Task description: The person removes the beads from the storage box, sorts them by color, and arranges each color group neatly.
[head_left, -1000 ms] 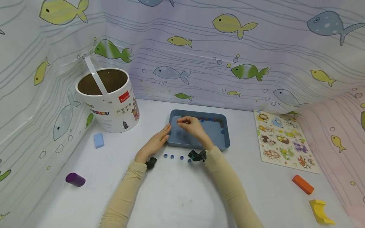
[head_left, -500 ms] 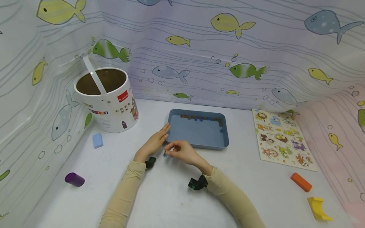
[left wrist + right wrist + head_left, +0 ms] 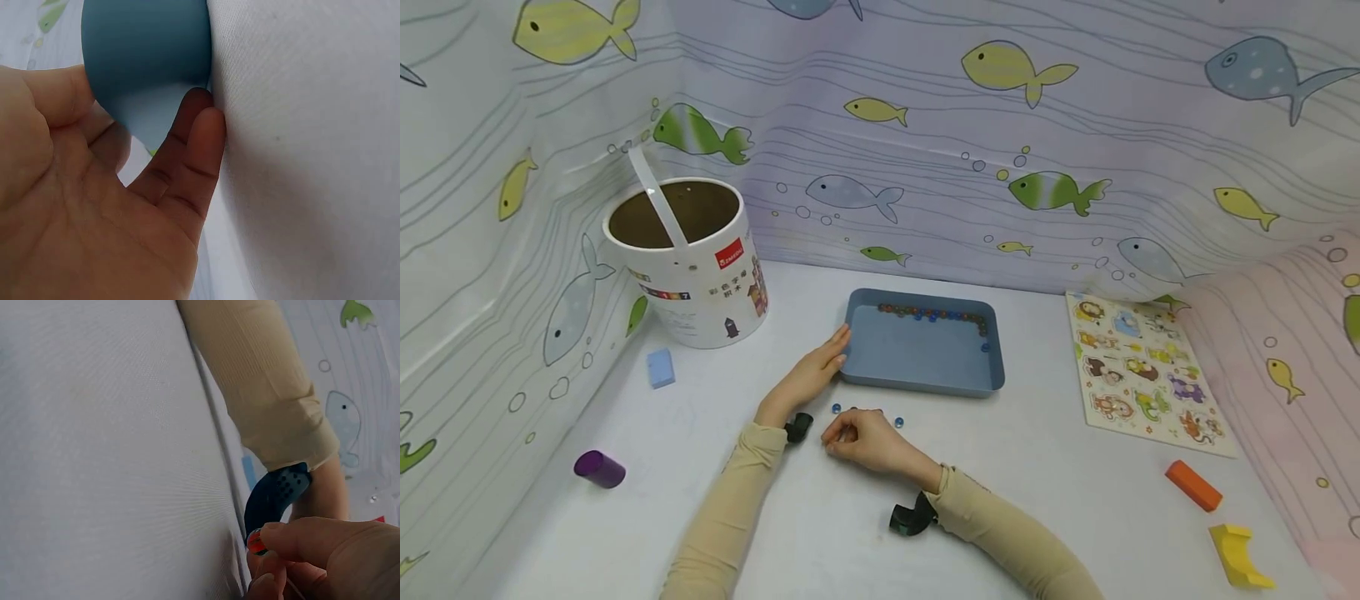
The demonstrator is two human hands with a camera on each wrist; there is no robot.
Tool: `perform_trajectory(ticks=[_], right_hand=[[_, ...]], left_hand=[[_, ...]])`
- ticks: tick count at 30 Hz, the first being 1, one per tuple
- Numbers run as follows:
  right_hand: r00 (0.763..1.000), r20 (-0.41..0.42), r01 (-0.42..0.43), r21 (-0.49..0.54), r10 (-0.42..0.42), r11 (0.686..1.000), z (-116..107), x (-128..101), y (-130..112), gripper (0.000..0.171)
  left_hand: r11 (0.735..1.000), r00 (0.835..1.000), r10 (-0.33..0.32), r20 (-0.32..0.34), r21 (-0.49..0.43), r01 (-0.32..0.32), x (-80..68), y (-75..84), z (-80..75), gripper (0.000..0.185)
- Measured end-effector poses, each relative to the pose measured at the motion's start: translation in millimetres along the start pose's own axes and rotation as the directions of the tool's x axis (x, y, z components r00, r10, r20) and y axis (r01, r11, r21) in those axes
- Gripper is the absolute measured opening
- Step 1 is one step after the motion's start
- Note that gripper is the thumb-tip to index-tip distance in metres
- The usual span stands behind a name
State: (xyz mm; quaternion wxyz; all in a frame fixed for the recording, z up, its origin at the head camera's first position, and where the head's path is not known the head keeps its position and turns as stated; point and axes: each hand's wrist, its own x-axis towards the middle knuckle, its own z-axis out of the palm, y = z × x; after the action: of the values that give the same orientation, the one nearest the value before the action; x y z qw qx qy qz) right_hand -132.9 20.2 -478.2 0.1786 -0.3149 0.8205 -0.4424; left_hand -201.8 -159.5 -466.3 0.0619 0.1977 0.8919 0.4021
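A blue tray point(image 3: 925, 385) lies mid-table with a row of small beads point(image 3: 932, 314) along its far wall. My left hand point(image 3: 811, 375) rests flat against the tray's left edge, fingers straight; the left wrist view shows the fingers point(image 3: 194, 144) touching the tray wall point(image 3: 144, 56). My right hand point(image 3: 838, 437) sits on the table in front of the tray with its fingers curled. In the right wrist view it pinches a small red bead point(image 3: 255, 541). Loose blue beads point(image 3: 836, 408) point(image 3: 898, 422) lie beside it.
A white bucket point(image 3: 688, 262) stands at the back left, with a light blue block point(image 3: 660, 367) and a purple cylinder point(image 3: 598, 469) nearer me. To the right lie an animal puzzle board point(image 3: 1142, 371), an orange block point(image 3: 1193, 485) and a yellow block point(image 3: 1236, 556).
My right hand came out of the tray, back over its front wall, down to the loose beads on the table, and pinched one. The left hand stayed put.
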Motion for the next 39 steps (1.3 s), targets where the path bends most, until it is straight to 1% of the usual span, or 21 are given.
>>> perform_trajectory(ticks=[4, 8, 10, 12, 14, 16, 19, 21, 23, 26, 31, 35, 37, 39], right_hand=[[0.999, -0.023, 0.034, -0.044, -0.035, 0.998, 2, 0, 0, 0.009], [0.998, -0.015, 0.066, -0.107, -0.068, 0.992, 3, 1, -3, 0.01], [0.998, -0.004, 0.066, -0.105, -0.067, 0.992, 0, 1, -4, 0.01], [0.999, 0.007, 0.043, -0.069, -0.042, 0.997, -7, 1, -7, 0.011], [1.0, 0.004, 0.026, -0.024, -0.026, 0.999, -18, 3, -10, 0.013], [1.0, -0.018, 0.001, 0.02, -0.001, 1.0, -35, 5, -12, 0.016], [0.995, -0.093, -0.016, 0.073, 0.023, 0.997, -65, 12, -11, 0.022], [0.986, -0.158, -0.038, 0.108, 0.055, 0.993, -87, 18, -6, 0.025], [0.971, -0.225, -0.054, 0.146, 0.086, 0.988, -108, 24, 1, 0.027], [0.939, -0.308, -0.093, 0.206, 0.155, 0.974, -136, 33, 14, 0.03], [0.88, -0.384, -0.179, 0.28, 0.281, 0.943, -170, 45, 36, 0.036], [0.823, -0.423, -0.249, 0.33, 0.379, 0.911, -184, 50, 56, 0.036], [0.791, -0.445, -0.279, 0.348, 0.42, 0.895, -185, 53, 68, 0.034], [0.769, -0.462, -0.298, 0.353, 0.442, 0.887, -184, 55, 79, 0.032]], left_hand=[[1.0, 1.0, 0.006, 0.002, 0.017, -0.006, 1.3, -0.7, -0.3, 0.051], [1.0, 1.0, 0.0, -0.001, 0.031, 0.0, 2.1, -0.7, -1.1, 0.051], [1.0, 1.0, -0.005, -0.002, 0.028, 0.005, 2.4, -0.1, -1.5, 0.051], [1.0, 1.0, -0.006, -0.001, 0.021, 0.006, 2.5, 0.3, -1.8, 0.051], [1.0, 1.0, 0.0, 0.0, 0.02, 0.0, 2.5, 0.5, -2.0, 0.051], [1.0, 1.0, 0.003, 0.001, 0.016, -0.003, 2.4, 0.7, -2.1, 0.051], [1.0, 1.0, 0.005, -0.003, 0.028, -0.005, 2.4, 0.0, -1.8, 0.051], [1.0, 1.0, -0.006, -0.002, 0.026, 0.006, 2.0, 0.0, -1.8, 0.051], [0.999, 1.0, -0.018, 0.001, 0.033, 0.018, 1.9, -0.7, -1.2, 0.051], [0.999, 0.999, -0.033, 0.009, 0.027, 0.033, 1.6, -0.6, -0.5, 0.052], [1.0, 1.0, -0.023, 0.008, 0.019, 0.023, 2.3, -0.1, 0.1, 0.051], [1.0, 1.0, -0.021, 0.008, 0.01, 0.021, 2.8, 0.2, 1.0, 0.051], [1.0, 1.0, -0.021, 0.008, 0.009, 0.021, 2.8, -0.2, 1.6, 0.051], [1.0, 1.0, -0.021, 0.005, 0.01, 0.021, 2.6, -0.7, 2.5, 0.051]])
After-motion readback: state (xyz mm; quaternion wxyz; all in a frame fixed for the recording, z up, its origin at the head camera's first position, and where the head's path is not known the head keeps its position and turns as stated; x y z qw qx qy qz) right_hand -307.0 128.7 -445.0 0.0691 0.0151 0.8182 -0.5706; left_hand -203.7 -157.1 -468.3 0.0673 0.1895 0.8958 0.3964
